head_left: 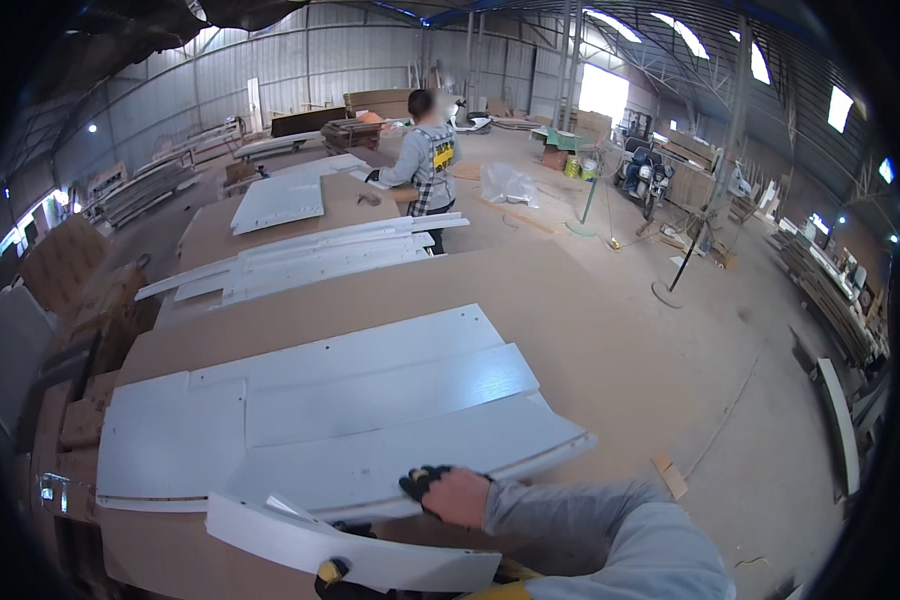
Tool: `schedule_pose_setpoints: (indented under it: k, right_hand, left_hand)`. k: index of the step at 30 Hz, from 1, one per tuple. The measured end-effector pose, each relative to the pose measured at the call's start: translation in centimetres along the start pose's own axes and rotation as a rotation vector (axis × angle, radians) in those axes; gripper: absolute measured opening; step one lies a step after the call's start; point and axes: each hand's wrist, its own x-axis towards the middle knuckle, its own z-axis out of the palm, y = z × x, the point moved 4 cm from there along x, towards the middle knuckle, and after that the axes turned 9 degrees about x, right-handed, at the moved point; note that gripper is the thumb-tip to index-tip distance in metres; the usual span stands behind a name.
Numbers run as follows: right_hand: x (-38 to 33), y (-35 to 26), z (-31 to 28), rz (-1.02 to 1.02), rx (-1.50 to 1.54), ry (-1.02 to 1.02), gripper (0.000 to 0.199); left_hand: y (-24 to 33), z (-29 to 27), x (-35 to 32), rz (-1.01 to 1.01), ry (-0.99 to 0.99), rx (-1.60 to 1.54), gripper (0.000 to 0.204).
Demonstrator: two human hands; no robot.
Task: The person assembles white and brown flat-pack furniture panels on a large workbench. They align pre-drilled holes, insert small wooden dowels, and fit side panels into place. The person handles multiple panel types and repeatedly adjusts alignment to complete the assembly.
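1. Board, narrow and white, long axis left to right, seems pinched by the nearer left hand.
2. Right hand, just beyond, curls its fingers at the white panels' edge; cannot tell whether gripping.

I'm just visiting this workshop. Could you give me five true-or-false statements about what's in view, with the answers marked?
1. The right hand is at the near edge of the large white panels. True.
2. The right hand has no covering at all. False: a dark glove covers its fingers, with skin showing behind.
3. The narrow white board lies beyond the large white panels. False: it is on their near side, held by the left hand.
4. Another person stands farther back, beside more white panels. True.
5. The motorcycle lies on its side. False: it stands upright.
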Motion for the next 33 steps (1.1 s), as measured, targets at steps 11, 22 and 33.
schedule_pose_setpoints:
  k: [11, 22, 33]
  right_hand:
    - [9.7, 13.1, -17.4, -0.003, 0.407, 0.252, 0.034]
    - [19.0, 26.2, -18.6, 0.122, 0.426, 0.346, 0.039]
    - [29.2, 36.4, -15.3, 0.027, 0.231, 0.012, 0.054]
  left_hand:
    - [0.0, -1.5, 2.2, 0.2, 0.079, 0.176, 0.065]
    - [-3.7, -5.2, 4.2, 0.3, 0.13, -0.075, 0.063]
    - [-7.8, -4.9, 9.2, -0.006, 0.423, -0.104, 0.053]
